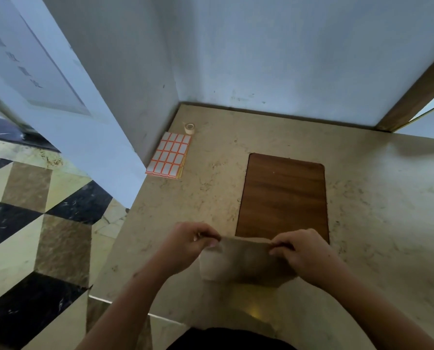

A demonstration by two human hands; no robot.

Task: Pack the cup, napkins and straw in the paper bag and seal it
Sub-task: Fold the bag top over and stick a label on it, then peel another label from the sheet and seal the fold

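Observation:
A brown paper bag (241, 261) stands near the front edge of the beige stone counter (375, 210). Its top edge is folded over toward me. My left hand (190, 238) pinches the bag's top left corner. My right hand (304, 251) pinches the top right corner. The bag's mouth is closed flat between both hands. The cup, napkins and straw are not visible; whatever is in the bag is hidden.
A sheet of orange-bordered white labels (170, 155) lies at the counter's far left, with a small roll of tape (189, 128) just behind it. A dark wood panel (284, 195) is set into the counter behind the bag. Walls close the back and left.

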